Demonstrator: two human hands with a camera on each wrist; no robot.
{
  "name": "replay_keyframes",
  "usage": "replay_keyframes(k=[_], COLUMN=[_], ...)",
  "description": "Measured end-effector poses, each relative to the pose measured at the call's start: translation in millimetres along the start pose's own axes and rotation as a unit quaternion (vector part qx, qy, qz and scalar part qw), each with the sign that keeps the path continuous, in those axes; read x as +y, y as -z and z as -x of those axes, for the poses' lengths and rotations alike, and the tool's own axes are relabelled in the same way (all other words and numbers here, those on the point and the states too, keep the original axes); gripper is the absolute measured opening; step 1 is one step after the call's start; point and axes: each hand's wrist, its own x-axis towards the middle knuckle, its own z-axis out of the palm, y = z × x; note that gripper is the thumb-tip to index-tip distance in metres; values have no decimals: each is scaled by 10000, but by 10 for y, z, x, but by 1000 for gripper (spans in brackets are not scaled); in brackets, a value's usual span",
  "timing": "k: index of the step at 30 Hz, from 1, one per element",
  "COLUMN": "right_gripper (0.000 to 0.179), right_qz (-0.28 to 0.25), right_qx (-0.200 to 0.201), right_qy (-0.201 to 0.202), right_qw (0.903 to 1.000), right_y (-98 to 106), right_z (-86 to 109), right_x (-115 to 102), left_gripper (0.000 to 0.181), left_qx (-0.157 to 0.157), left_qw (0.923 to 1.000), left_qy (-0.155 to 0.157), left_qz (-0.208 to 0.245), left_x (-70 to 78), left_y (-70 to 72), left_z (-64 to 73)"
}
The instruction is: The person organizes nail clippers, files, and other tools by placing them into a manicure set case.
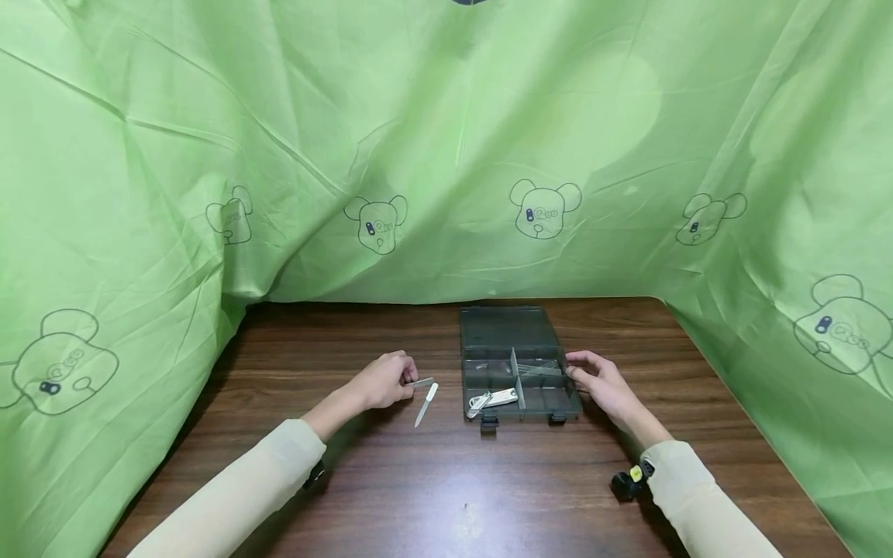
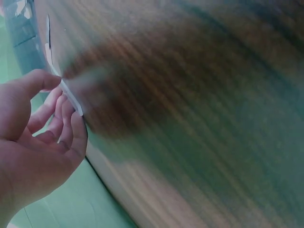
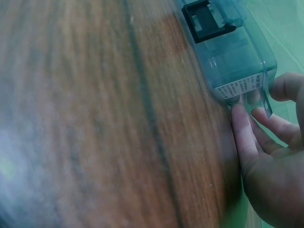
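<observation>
My left hand point(image 1: 382, 380) pinches a slim, pale metallic tool point(image 2: 72, 98) between thumb and fingers, low over the table; its exact kind is unclear. Just right of it lies a nail file point(image 1: 426, 404) with a white handle and grey blade. A dark see-through compartment box point(image 1: 522, 355) stands with its lid point(image 1: 505, 327) folded back. Nail clippers point(image 1: 497, 398) lie in its front left compartment. At the box's right side, my right hand point(image 1: 605, 386) holds the wall, thumb and fingers around the edge, as the right wrist view shows.
Thin clear pieces point(image 1: 537, 370) lie in the back right compartment. Two latches, one on the left point(image 1: 489, 425), stick out from the box's front. Green printed cloth point(image 1: 446, 155) hangs behind and beside the brown wooden table point(image 1: 391, 496).
</observation>
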Motion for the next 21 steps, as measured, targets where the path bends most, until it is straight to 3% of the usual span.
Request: replay_keyframes(k=[7,14,21], right_gripper=[45,45,45], right_qz=[11,1,67], right_qx=[21,38,47], right_qy=[32,30,-6], right_qw=[10000,10000,10000], right_y=[5,-6,1], right_z=[11,18,16], right_x=[-10,-22,-21], left_gripper=[16,12,7], left_qx=[50,-149,259], left_qw=[9995,9982,9967], left_qy=[-296,-508,-662], left_qz=[134,280,392], left_x=[-62,-78,25], left_y=[-24,-1,58], left_z=[-10,-36,-147])
